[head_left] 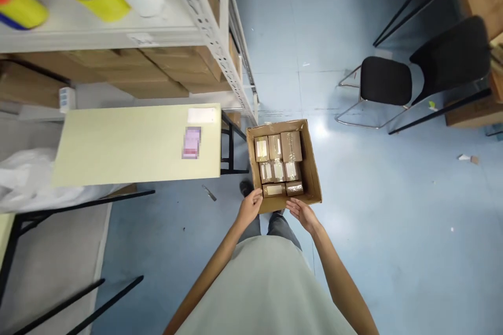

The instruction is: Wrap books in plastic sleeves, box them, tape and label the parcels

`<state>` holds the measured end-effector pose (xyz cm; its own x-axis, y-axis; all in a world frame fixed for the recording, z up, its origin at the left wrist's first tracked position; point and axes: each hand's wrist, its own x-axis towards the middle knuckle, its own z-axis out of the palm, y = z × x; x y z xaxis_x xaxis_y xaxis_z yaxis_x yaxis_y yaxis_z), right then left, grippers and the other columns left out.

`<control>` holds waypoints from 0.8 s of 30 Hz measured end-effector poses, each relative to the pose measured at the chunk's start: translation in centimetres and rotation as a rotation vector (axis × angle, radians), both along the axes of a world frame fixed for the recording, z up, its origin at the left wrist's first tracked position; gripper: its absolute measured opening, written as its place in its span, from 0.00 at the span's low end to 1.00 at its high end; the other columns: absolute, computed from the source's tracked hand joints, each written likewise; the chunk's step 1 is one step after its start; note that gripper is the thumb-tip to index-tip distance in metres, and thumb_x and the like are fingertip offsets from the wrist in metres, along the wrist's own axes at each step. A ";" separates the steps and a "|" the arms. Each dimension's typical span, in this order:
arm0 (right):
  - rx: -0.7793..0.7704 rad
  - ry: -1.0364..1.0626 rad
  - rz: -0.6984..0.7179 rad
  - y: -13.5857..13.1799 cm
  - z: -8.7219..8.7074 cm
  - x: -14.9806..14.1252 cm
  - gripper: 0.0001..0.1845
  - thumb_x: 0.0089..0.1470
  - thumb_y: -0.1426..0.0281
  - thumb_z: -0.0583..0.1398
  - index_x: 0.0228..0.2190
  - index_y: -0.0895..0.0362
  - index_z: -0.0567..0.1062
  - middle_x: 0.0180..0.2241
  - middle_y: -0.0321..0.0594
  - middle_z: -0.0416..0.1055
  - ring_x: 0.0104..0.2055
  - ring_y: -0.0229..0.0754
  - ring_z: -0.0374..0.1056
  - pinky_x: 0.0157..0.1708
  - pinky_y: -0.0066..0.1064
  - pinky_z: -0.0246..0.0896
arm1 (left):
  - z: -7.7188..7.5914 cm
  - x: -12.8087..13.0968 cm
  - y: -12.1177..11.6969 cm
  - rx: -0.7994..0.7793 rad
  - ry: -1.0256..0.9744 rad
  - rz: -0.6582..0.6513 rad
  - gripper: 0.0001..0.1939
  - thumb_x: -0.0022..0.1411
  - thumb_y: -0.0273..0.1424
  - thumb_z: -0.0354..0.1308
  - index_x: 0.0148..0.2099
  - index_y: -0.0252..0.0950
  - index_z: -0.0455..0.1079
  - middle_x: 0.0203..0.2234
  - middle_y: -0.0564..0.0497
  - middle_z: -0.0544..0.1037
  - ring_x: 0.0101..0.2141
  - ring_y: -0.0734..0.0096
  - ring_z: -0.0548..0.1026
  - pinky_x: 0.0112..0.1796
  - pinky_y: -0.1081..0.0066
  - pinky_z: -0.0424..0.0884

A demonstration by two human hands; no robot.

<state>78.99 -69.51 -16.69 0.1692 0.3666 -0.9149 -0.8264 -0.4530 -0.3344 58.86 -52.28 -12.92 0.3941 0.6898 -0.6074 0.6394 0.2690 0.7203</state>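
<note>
- Just off the right-hand end of the bench (129, 144), before the body: a box (312, 178) without a closed top, straight ahead of both the left hand (251, 205) and the right hand (302, 213).
- Long axis of the box apparently pointing away from the body, roughly along the bench's end edge, slightly slanted.
- Nearer the bench: the left; to the box, both about equally near, along its near side.
- Left: at the near corner on the bench side, fingers curled, seemingly pinching the cardboard there.
- Right: farther out from the bench, fingers straight and loosely spread, tips at the near wall; contact likely, no pinch to be seen.
- Inside the box: eight packs (278, 170) showing, in rows, with a gap along the wall farthest from the bench.
- Beneath the box: support not clear.
- On the bench, near the box end: a blurred purple item (192, 143) beside a white slip (203, 115).
</note>
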 end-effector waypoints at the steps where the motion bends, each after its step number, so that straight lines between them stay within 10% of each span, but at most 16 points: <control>1: 0.023 -0.010 0.028 0.0 0.8 0.1 0.15 0.64 0.60 0.66 0.48 0.54 0.83 0.54 0.52 0.87 0.58 0.51 0.84 0.68 0.47 0.68 | 0.9 -0.6 -0.6 -0.012 -0.026 0.033 0.20 0.73 0.38 0.60 0.61 0.35 0.78 0.62 0.37 0.84 0.63 0.52 0.82 0.68 0.52 0.75; 12: 0.346 -0.259 0.389 7.2 10.7 -5.0 0.31 0.52 0.45 0.76 0.49 0.51 0.85 0.53 0.50 0.87 0.56 0.57 0.85 0.62 0.49 0.76 | 9.4 -11.7 -2.0 0.056 -0.233 0.220 0.29 0.64 0.54 0.62 0.57 0.40 0.81 0.60 0.41 0.86 0.64 0.47 0.81 0.69 0.48 0.74; 24: 0.639 -0.551 0.938 17.3 18.3 -29.5 0.40 0.49 0.34 0.74 0.51 0.51 0.86 0.54 0.53 0.86 0.56 0.61 0.83 0.64 0.56 0.73 | 12.4 -39.1 -3.7 0.214 -0.420 0.822 0.34 0.56 0.62 0.68 0.52 0.42 0.83 0.57 0.41 0.87 0.63 0.43 0.83 0.68 0.48 0.74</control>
